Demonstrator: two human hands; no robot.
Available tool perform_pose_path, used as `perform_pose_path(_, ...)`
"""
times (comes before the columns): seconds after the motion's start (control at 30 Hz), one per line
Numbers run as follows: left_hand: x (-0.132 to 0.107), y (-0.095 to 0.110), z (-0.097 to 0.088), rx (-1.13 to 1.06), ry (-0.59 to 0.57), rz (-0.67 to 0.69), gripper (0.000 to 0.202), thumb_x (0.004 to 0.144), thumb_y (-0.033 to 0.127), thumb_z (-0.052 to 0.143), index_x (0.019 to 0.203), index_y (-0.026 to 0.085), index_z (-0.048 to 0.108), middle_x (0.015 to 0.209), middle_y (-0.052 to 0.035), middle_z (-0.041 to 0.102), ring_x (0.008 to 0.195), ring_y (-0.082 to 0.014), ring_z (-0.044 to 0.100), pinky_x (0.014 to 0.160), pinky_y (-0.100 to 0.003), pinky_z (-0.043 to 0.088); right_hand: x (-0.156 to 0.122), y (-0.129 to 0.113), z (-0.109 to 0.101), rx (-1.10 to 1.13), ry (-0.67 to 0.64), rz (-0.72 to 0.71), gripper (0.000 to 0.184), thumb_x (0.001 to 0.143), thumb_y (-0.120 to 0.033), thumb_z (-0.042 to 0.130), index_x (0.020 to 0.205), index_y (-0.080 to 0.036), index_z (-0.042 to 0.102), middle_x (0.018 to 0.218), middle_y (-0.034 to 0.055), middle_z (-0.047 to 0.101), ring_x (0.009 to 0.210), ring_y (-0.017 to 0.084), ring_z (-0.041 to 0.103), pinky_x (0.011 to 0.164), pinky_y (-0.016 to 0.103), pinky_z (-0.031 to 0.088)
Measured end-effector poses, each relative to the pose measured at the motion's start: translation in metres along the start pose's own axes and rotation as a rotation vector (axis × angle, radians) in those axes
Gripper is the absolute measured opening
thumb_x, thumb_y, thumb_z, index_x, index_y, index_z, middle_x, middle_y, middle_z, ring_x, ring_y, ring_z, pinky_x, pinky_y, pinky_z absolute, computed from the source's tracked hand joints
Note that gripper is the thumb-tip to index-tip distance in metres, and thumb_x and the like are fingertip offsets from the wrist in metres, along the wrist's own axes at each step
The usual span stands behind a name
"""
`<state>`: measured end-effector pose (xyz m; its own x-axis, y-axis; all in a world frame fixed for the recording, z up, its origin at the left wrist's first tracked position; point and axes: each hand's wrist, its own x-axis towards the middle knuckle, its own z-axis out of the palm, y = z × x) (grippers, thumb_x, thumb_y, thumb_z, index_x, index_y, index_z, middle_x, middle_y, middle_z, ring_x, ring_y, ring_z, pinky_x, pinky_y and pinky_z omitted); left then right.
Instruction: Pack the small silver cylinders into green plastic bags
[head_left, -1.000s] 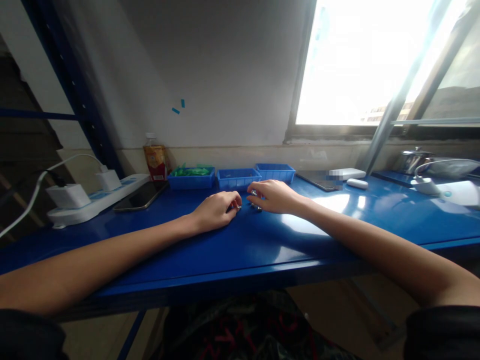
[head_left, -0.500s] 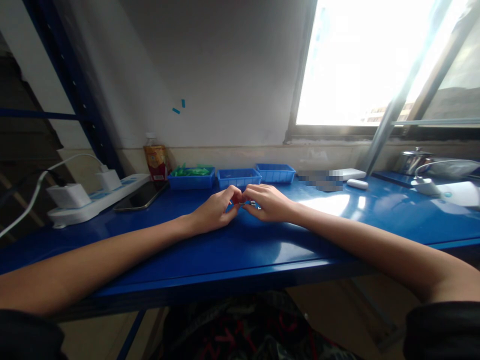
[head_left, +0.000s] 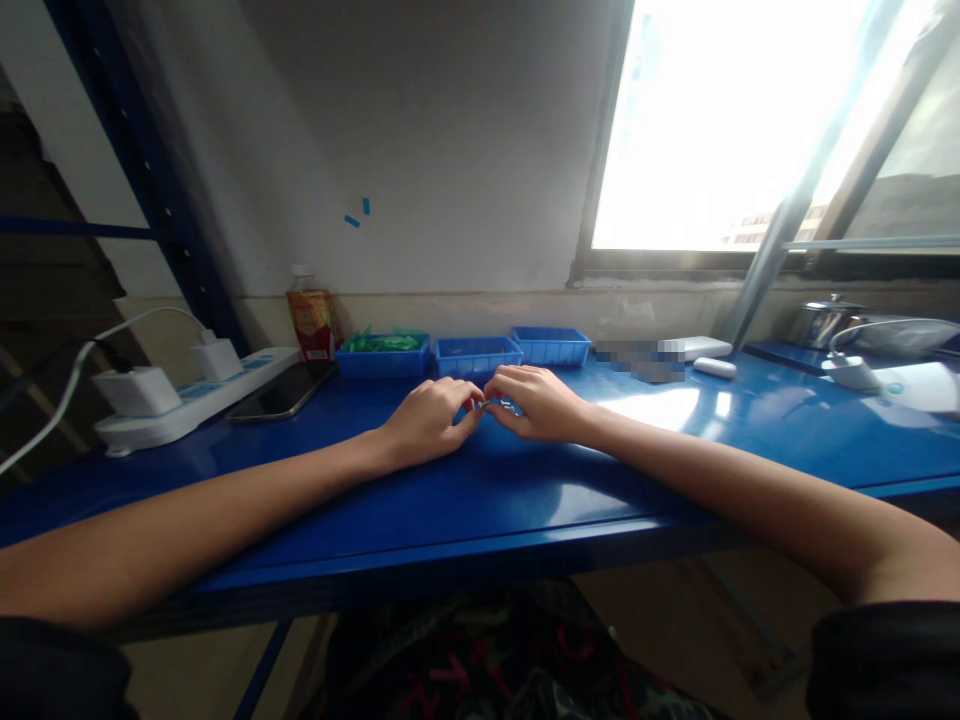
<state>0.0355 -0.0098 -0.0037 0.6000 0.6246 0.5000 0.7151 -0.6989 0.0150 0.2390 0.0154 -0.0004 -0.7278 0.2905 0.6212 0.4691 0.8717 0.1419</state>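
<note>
The left hand (head_left: 429, 420) and right hand (head_left: 544, 403) meet fingertip to fingertip, both pinched narrowly on a small metal piece (head_left: 486, 404). From it, a blue bin (head_left: 478, 358) sits at twelve o'clock, a phone (head_left: 283, 391) at nine.

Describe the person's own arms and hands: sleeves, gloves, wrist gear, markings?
Left hand and right hand are ungloved, no rings visible. Wrists and forearms are bare: no watch, band, cable or marking shows. Dark, near-black left sleeve and right sleeve appear at the frame edges, no visible print.
</note>
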Motion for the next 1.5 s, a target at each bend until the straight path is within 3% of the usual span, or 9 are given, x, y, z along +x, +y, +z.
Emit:
perform_pose_path(0.63,0.000,0.001,-0.001,0.104,-0.015,-0.058,0.025,0.091,0.029,0.042,0.097,0.017,0.063,0.086,-0.0069,0.067,0.082,-0.0219,0.062,0.075,-0.034,0.045,-0.001,0.005,0.001,0.038,-0.054,-0.061,0.025,0.083,-0.010,0.044,0.101,-0.015,0.061,0.088,0.0065,0.064,0.077,0.016,0.059,0.072,0.027,0.046)
perform_pose_path(0.87,0.000,0.001,-0.001,0.053,-0.019,-0.030,0.023,0.090,0.027,0.043,0.096,0.016,0.063,0.083,-0.0066,0.065,0.080,-0.0210,0.061,0.074,-0.032,0.045,0.002,-0.004,-0.001,-0.028,-0.015,0.077,0.018,0.086,-0.031,0.054,0.089,-0.016,0.064,0.081,0.0044,0.067,0.074,0.017,0.060,0.070,0.027,0.042)
perform_pose_path(1.0,0.001,0.001,-0.001,0.008,-0.039,-0.002,0.022,0.090,0.026,0.044,0.096,0.015,0.062,0.085,-0.0069,0.064,0.081,-0.0198,0.061,0.075,-0.030,0.046,0.003,-0.004,0.001,-0.029,-0.037,0.069,0.014,0.084,-0.026,0.054,0.079,-0.017,0.063,0.075,0.0029,0.066,0.070,0.015,0.059,0.067,0.026,0.039)
perform_pose_path(1.2,0.000,0.002,-0.002,0.054,-0.038,-0.045,0.023,0.090,0.027,0.043,0.095,0.016,0.062,0.084,-0.0075,0.064,0.080,-0.0206,0.060,0.074,-0.032,0.045,0.003,-0.003,-0.002,-0.010,-0.064,0.031,0.012,0.081,-0.016,0.050,0.082,-0.016,0.063,0.076,0.0031,0.065,0.069,0.015,0.058,0.068,0.026,0.040)
perform_pose_path(1.4,0.001,0.001,-0.002,0.022,-0.034,-0.033,0.023,0.090,0.027,0.043,0.096,0.015,0.062,0.085,-0.0072,0.064,0.080,-0.0198,0.061,0.073,-0.030,0.046,0.002,-0.003,-0.004,-0.017,-0.055,0.058,0.015,0.083,-0.028,0.054,0.085,-0.017,0.065,0.076,0.0031,0.066,0.070,0.016,0.058,0.069,0.026,0.040)
perform_pose_path(1.5,0.001,0.002,-0.003,0.009,-0.043,-0.023,0.023,0.090,0.026,0.044,0.096,0.015,0.062,0.086,-0.0073,0.064,0.081,-0.0193,0.061,0.074,-0.029,0.046,0.002,-0.004,-0.002,-0.031,-0.054,0.060,0.015,0.083,-0.027,0.054,0.082,-0.017,0.066,0.074,0.0030,0.065,0.068,0.015,0.057,0.068,0.026,0.039)
